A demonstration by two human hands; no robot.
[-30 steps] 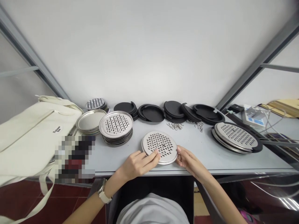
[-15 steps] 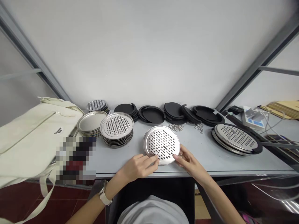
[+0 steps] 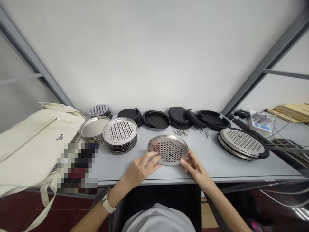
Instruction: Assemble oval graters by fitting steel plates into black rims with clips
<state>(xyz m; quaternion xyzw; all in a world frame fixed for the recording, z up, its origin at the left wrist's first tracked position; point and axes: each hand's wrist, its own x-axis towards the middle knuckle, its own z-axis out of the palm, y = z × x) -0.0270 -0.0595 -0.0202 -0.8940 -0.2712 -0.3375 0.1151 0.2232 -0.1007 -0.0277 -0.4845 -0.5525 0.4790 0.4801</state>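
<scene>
A round metal lid with rows of slots (image 3: 169, 151) is tilted up above the table's front, its far edge raised. My right hand (image 3: 196, 167) grips its right edge, thumb on the slotted face and fingers behind; a small wire ring shows beside the fingers. My left hand (image 3: 143, 166) is at the lid's left edge, fingers apart and slightly blurred. Whether its fingertips touch the rim I cannot tell. To the left stand a stack of similar slotted lids (image 3: 120, 130) and a stack of plain metal dishes (image 3: 94, 127).
Black round holders (image 3: 158, 119) line the wall, with small metal clips (image 3: 180, 132) before them. On the right, slotted metal lids (image 3: 242, 141) sit in a black holder. A cream bag (image 3: 36, 138) covers the left end; a white-blue box with cables (image 3: 259, 122) is far right.
The lid has gone from lying nearly flat to tilted, its far edge up. My left fingers have shifted slightly left and spread. My right hand keeps its grip.
</scene>
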